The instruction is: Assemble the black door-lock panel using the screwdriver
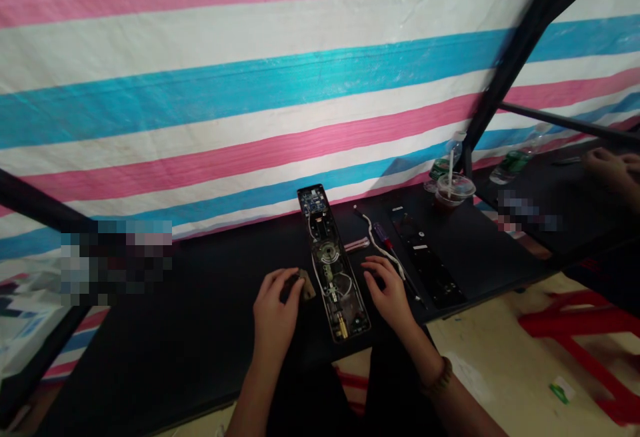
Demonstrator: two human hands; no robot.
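A long, narrow black electronic device housing [334, 320] lies open on the black table, its inner parts showing. Inside are a blue circuit board [314, 202], a round part [327, 252], white wires and a brass-coloured cylinder [343, 326]. My left hand [277, 307] is left of the housing, thumb and forefinger brought together in a pinch; what they hold, if anything, is too small to name. A small brownish piece [309, 286] lies at those fingertips. Beside the housing's right edge, my right hand [390, 294] has curved fingers, thumb apart, nothing visible in them.
Right of the housing lie a white cable [373, 234], a screwdriver [383, 236] and a long black panel [425, 257]. A lidded drink cup [454, 190] and a bottle [440, 167] stand farther back. Another person's hand [607, 164] is at the right table; a red stool [580, 324] stands below.
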